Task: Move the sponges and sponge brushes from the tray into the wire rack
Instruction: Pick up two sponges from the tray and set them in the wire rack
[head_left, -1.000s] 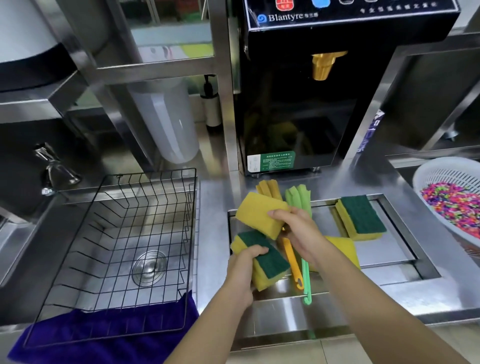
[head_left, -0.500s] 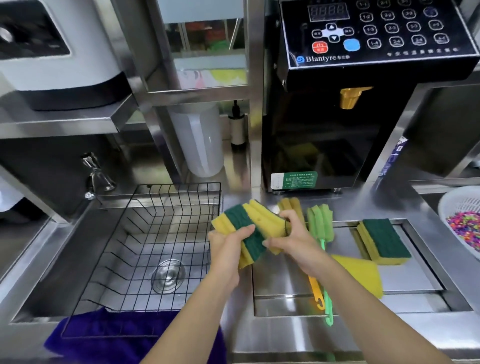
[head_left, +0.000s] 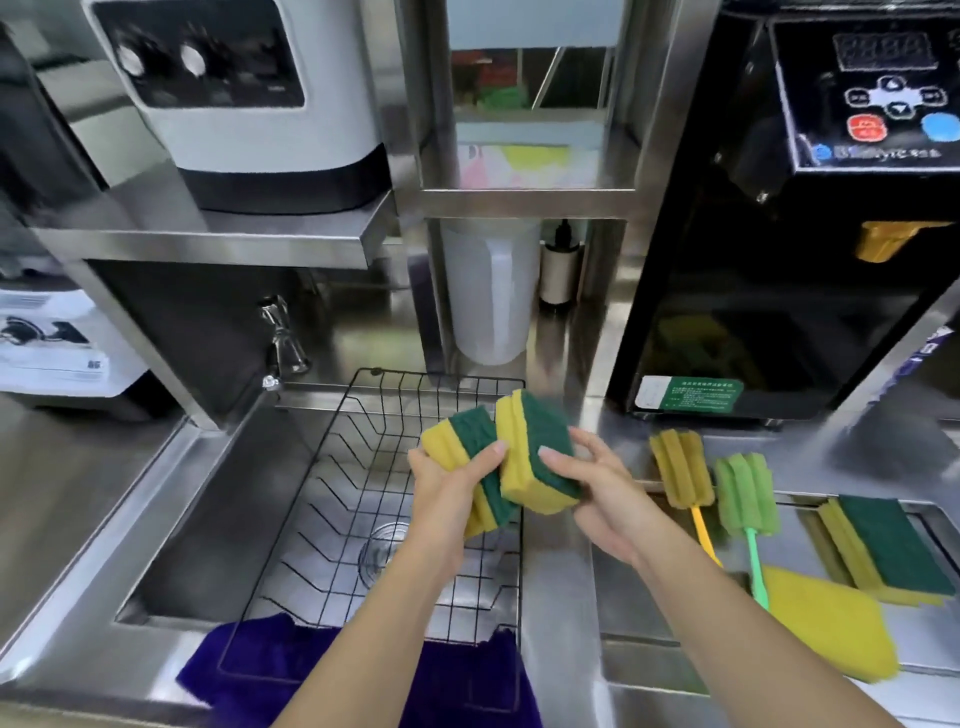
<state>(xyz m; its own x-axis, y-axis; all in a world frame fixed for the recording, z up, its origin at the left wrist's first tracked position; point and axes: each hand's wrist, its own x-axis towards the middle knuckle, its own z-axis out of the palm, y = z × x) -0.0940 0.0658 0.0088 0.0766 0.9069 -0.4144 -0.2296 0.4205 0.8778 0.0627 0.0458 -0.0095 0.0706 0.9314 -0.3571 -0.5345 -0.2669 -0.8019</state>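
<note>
My left hand (head_left: 447, 493) grips a yellow-and-green sponge (head_left: 462, 441), and my right hand (head_left: 597, 483) grips a second one (head_left: 535, 452). Both sponges are side by side over the right rim of the black wire rack (head_left: 332, 483), which sits in the sink. In the steel tray (head_left: 639, 639) on the right lie a yellow sponge brush (head_left: 678, 473), a green sponge brush (head_left: 745, 499), a plain yellow sponge (head_left: 826, 623) and another yellow-and-green sponge (head_left: 883, 551).
A purple cloth (head_left: 270, 670) lies under the rack's front edge. A tap (head_left: 278, 332) stands behind the sink's left corner. A white jug (head_left: 491, 291) and a black dispenser machine (head_left: 779, 260) stand at the back. A grey appliance (head_left: 249, 104) sits on the upper shelf.
Both hands lifted a sponge each out of the tray and carried them left to the rack's right rim. My view shifted left and up.
</note>
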